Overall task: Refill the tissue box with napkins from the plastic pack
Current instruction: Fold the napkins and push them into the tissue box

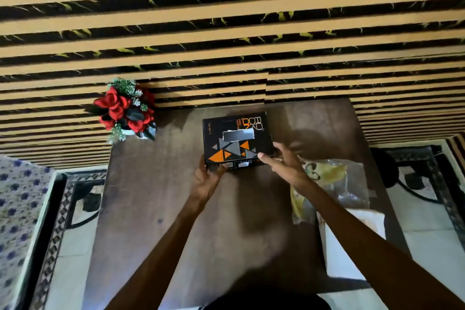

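A striped orange-and-black wall (226, 33) fills the upper half of the view. Below it stands a dark brown wooden table (156, 209), its far edge against the wall. To the left, a blue-flowered cloth (17, 209) covers a surface beside the table.

On the right side of the table lies a stack of white napkins (352, 246), and just beyond it a crumpled clear plastic pack (339, 178) with yellow print, partly hidden by the right forearm. A pot of red flowers (124, 111) sits at the table's far left corner, against the wall.

The tissue box (236, 138), black with orange and grey triangles and a slot in its top, rests near the far middle of the table. The left hand (206, 178) grips the box's near left corner, fingers curled against its front edge. The right hand (284, 161) is spread wide, thumb touching the near right corner of the box, fingers reaching along its right side without clearly closing on it.
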The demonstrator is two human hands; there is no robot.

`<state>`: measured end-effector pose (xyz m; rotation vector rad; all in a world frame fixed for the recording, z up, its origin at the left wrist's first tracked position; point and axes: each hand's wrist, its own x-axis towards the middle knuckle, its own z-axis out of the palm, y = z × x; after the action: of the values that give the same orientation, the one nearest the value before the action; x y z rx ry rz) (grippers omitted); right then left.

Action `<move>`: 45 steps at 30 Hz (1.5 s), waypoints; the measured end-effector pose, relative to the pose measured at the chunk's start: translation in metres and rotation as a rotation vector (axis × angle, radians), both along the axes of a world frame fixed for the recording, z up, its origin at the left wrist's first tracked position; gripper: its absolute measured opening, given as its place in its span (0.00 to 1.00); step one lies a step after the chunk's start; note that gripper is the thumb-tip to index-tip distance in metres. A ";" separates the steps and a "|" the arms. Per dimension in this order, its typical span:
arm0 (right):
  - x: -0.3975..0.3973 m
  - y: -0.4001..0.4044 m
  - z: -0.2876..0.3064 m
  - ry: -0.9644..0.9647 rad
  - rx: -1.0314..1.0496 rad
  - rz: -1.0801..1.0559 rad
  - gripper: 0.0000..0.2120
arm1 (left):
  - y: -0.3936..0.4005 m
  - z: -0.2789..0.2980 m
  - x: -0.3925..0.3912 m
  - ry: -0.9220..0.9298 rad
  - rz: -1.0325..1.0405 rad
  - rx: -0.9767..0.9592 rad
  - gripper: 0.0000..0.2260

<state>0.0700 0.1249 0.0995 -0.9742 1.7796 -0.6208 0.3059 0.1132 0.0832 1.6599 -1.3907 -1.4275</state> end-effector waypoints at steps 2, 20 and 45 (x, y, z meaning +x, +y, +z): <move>0.009 0.039 -0.002 0.010 -0.016 0.023 0.36 | 0.038 -0.002 0.011 0.007 0.039 0.075 0.26; 0.044 0.185 -0.036 0.082 -0.023 0.046 0.14 | 0.190 0.000 0.048 -0.559 -0.036 -0.176 0.35; 0.087 0.136 -0.021 0.197 0.084 -0.138 0.04 | 0.148 -0.004 0.070 -0.782 -0.669 -0.421 0.30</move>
<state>0.1568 0.2609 0.0785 -0.8848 2.0442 -0.5456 0.3754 0.2613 0.0788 1.5846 -2.6522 -0.6443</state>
